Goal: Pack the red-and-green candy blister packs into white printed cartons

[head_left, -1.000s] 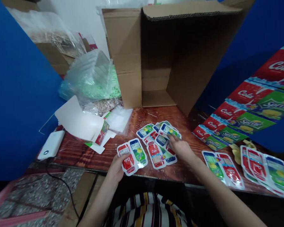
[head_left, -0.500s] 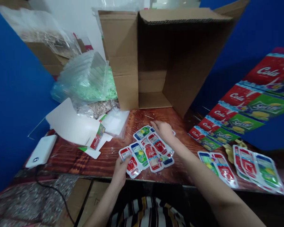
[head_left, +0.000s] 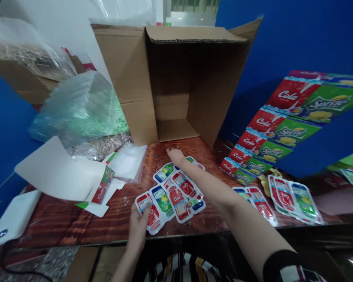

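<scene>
My left hand (head_left: 139,221) grips the near left end of a Cola-and-Sprite blister pack (head_left: 164,200), thumb on top, close to the table's front edge. More flat packs overlap beside it, among them a red Cola pack (head_left: 178,203) and a green Sprite one (head_left: 164,171). Beyond these packs, my right hand (head_left: 175,156) is low over the table with its fingers drawn together. Its fingertips are small and partly hidden, so anything in them cannot be made out. My right forearm passes over the right side of the packs.
A large cardboard box (head_left: 172,131) stands on its side, open towards me. Stacked Cola-and-Sprite cartons (head_left: 269,133) rise on the right, with more packs (head_left: 294,197) before them. Another person's arm (head_left: 338,200) is at far right. An unfolded carton (head_left: 67,168) and white device (head_left: 16,217) lie left.
The view has turned to the right, bringing another person's arm into sight. My right hand has moved left and away from me relative to the packs. My left hand stays on its pack.
</scene>
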A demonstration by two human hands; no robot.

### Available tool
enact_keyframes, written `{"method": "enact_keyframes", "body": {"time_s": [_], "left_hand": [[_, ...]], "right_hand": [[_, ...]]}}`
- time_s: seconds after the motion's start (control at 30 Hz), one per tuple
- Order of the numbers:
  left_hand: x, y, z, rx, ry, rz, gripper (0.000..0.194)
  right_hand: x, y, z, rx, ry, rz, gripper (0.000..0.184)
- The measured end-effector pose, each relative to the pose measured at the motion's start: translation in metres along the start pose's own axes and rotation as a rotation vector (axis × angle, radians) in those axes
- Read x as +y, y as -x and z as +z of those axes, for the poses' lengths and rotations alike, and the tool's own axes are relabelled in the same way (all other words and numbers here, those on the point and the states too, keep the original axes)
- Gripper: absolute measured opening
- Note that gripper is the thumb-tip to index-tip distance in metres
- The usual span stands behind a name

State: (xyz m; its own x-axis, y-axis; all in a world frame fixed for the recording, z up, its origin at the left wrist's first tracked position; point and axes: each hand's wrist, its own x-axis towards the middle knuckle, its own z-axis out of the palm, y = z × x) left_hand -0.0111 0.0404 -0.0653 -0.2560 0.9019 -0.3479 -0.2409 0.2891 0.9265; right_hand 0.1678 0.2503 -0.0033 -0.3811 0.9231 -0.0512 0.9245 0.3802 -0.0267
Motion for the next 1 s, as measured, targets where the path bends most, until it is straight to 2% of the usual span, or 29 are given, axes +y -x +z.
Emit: {"method": "enact_keyframes", "body": {"time_s": [0.1,0.17,0.23,0.3,0.37,0.43,0.47,0.5,0.57,0.6,0.67,0.73,0.9,0.93,1.0], "left_hand": [[0.009,0.002,-0.004,0.067,-0.264,0.075,0.071],[0.018,0.007,-0.006,0.176,-0.625,0.182,0.084],[0.026,0.015,-0.006,0.269,-0.944,0.395,0.08],[0.03,0.025,0.002,0.283,-1.079,0.664,0.063],[0.03,0.037,0.02,0.172,-1.025,0.885,0.044],[0.025,0.054,0.046,-0.059,-0.869,0.989,0.03],[0.022,0.063,0.061,-0.192,-0.786,0.99,0.025],[0.017,0.073,0.077,-0.343,-0.727,0.953,0.023],[0.007,0.091,0.107,-0.627,-0.663,0.774,0.021],[0.001,0.099,0.12,-0.732,-0.644,0.665,0.022],[-0.01,0.107,0.142,-0.847,-0.617,0.446,0.025],[-0.018,0.108,0.158,-0.858,-0.576,0.247,0.027],[-0.02,0.09,0.181,-0.704,-0.368,-0.274,0.031],[-0.018,0.087,0.184,-0.69,-0.337,-0.34,0.034],[-0.015,0.083,0.188,-0.679,-0.315,-0.391,0.042]], "right_hand": [[0.014,0.034,-0.009,0.142,-0.121,0.109,0.045],[0.029,0.073,-0.015,0.23,-0.202,0.163,0.051],[0.048,0.128,-0.017,0.287,-0.278,0.201,0.047],[0.07,0.193,-0.012,0.321,-0.352,0.232,0.037],[0.094,0.258,0.0,0.455,-0.549,0.312,0.029],[0.115,0.313,0.015,0.522,-0.563,0.56,0.03],[0.123,0.333,0.023,0.481,-0.473,0.688,0.029],[0.129,0.349,0.03,0.437,-0.359,0.806,0.028],[0.135,0.368,0.04,0.341,-0.206,0.941,0.025],[0.135,0.372,0.043,0.31,-0.175,0.967,0.023],[0.133,0.372,0.047,0.282,-0.188,0.969,0.02],[0.131,0.367,0.049,0.276,-0.208,0.966,0.018],[0.131,0.353,0.055,0.304,-0.355,0.911,0.013],[0.13,0.351,0.057,0.313,-0.397,0.884,0.014],[0.125,0.351,0.063,0.338,-0.463,0.837,0.018]]}}
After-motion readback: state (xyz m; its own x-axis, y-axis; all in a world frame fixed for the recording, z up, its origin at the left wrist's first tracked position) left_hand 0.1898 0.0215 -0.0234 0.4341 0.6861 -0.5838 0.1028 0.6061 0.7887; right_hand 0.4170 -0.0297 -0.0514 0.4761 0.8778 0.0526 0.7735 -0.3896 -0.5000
